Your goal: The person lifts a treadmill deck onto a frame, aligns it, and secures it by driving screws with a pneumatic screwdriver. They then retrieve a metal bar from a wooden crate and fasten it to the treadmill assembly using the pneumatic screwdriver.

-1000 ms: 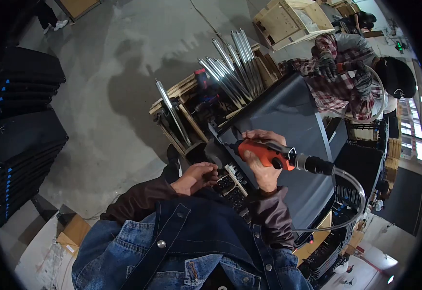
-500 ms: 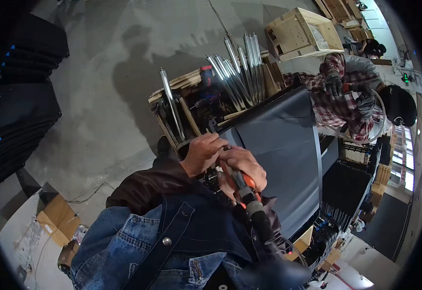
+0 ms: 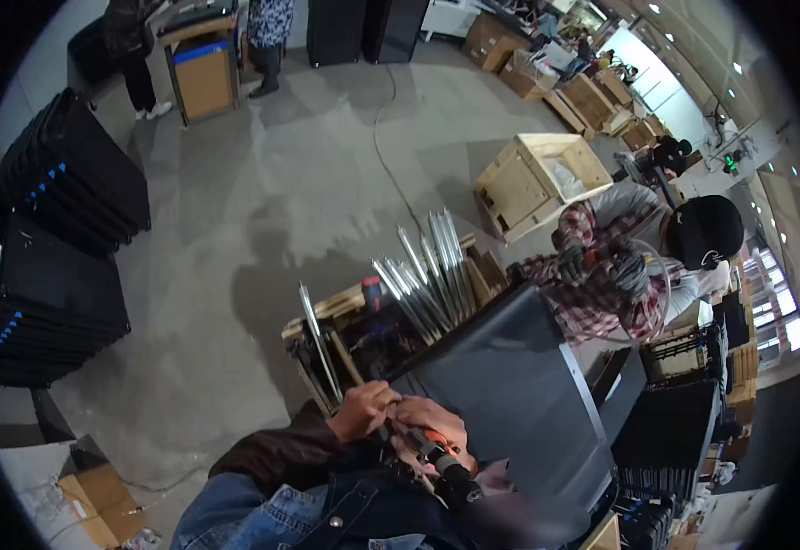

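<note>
Well, orange tool [image 3: 442, 444] gripped in right hand [image 3: 435, 423]; left hand [image 3: 363, 411] beside, hold unclear.

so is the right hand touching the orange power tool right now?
Touching. The head view shows the right hand wrapped over the orange power tool, skin against its casing with no gap between.

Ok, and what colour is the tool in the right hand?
The tool is orange, with grey and black parts; head view.
</note>
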A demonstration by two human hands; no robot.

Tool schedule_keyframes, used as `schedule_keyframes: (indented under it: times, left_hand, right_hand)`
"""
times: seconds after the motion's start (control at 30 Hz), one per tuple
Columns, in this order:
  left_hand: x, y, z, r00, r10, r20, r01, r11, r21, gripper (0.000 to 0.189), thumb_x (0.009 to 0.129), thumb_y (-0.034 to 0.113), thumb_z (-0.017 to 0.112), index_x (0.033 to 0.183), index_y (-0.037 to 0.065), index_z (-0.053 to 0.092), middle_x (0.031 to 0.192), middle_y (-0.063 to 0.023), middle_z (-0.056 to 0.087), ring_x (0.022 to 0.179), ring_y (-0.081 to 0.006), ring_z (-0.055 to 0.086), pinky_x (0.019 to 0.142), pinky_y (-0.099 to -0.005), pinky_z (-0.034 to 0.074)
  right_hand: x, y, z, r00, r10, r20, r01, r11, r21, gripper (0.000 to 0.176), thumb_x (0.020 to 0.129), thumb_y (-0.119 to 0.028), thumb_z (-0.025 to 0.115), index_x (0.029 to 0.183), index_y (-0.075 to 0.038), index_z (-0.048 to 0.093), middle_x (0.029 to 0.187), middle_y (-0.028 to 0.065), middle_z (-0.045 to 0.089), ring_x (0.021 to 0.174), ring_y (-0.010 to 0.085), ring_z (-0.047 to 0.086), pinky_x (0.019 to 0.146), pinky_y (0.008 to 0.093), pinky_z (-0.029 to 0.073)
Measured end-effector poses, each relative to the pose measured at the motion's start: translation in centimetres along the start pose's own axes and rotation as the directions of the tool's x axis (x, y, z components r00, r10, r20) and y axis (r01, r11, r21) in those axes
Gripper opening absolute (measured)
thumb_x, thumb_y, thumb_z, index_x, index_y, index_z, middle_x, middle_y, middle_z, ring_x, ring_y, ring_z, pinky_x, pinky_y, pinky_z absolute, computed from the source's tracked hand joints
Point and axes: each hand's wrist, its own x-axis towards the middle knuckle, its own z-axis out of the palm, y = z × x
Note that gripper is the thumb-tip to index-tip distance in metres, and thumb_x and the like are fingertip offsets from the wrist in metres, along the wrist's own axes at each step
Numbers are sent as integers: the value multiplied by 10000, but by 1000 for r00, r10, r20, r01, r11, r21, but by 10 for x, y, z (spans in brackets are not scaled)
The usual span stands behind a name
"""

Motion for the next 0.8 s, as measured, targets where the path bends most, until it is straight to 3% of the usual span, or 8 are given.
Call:
schedule_keyframes:
  times: [0.13, 0.27, 0.47, 0.53, 0.57, 0.6, 0.67, 0.8]
  left_hand:
    - [3, -1, 6, 999, 28, 38, -32, 993, 116, 79, 771, 93, 703, 844, 85, 674, 802, -51, 576, 770, -244, 627, 613, -344, 501]
    - [15, -2, -7, 995, 22, 102, -29, 997, 67, 123, 750, 67, 678, 864, 73, 633, 787, -63, 554, 771, -251, 626, 610, -363, 508]
    - [11, -8, 3, 991, 116, 67, -117, 993, 12, 131, 756, 97, 674, 869, 65, 616, 800, -80, 563, 760, -276, 620, 587, -364, 505]
    - [14, -8, 8, 978, 205, 30, -205, 979, 13, 84, 783, 115, 656, 859, 79, 645, 836, -69, 594, 766, -266, 620, 591, -360, 506]
    - [19, -10, 4, 959, 280, 48, -281, 959, 25, 68, 805, 129, 642, 854, 87, 661, 854, -63, 607, 770, -261, 621, 601, -360, 508]
    - [27, 0, -13, 959, 205, 197, -204, 979, -22, 102, 851, 161, 596, 854, 95, 675, 867, -55, 613, 792, -256, 626, 635, -380, 515]
    - [25, -3, -15, 958, -24, 286, 75, 983, -169, 199, 901, 249, 614, 923, 66, 688, 897, -120, 619, 844, -341, 633, 676, -431, 492]
    - [20, -15, -2, 940, -159, 302, 219, 960, -177, 196, 845, 205, 726, 951, 41, 718, 851, -115, 635, 795, -310, 660, 681, -362, 503]
  right_hand:
    - [-3, -3, -1, 964, 155, -218, -137, 986, 97, 370, 727, -8, 801, 1049, 4, 619, 1028, 170, 696, 1025, 324, 688, 966, 453, 510]
    - [11, -14, -21, 988, -21, 152, 12, 998, 60, 389, 754, -18, 790, 1105, 24, 628, 1076, 174, 688, 1018, 324, 674, 881, 405, 524]
    - [1, -19, -16, 950, 303, -74, -301, 953, 40, 362, 778, -39, 795, 1090, -25, 613, 1099, 139, 668, 986, 211, 668, 869, 321, 525]
    - [-10, 7, -10, 944, 216, -248, -212, 976, 46, 397, 777, -12, 789, 1117, -17, 584, 1102, 128, 664, 1012, 203, 654, 889, 332, 520]
    - [-9, 0, -9, 868, 417, -269, -298, 872, 389, 404, 791, -9, 778, 1129, -9, 557, 1087, 124, 665, 1027, 204, 641, 903, 341, 517]
    - [-4, 6, -19, 909, 265, -322, -250, 964, 86, 404, 793, -3, 770, 1132, -10, 549, 1094, 129, 662, 1013, 210, 641, 906, 345, 522]
    - [9, 7, -20, 765, 472, -437, -272, 853, 445, 382, 789, 47, 695, 1138, 3, 549, 1100, 131, 662, 1009, 220, 649, 901, 364, 534]
    - [-3, 13, -14, 711, 487, -508, -270, 855, 442, 423, 793, 52, 676, 1183, 13, 516, 1108, 152, 653, 1027, 242, 652, 911, 382, 540]
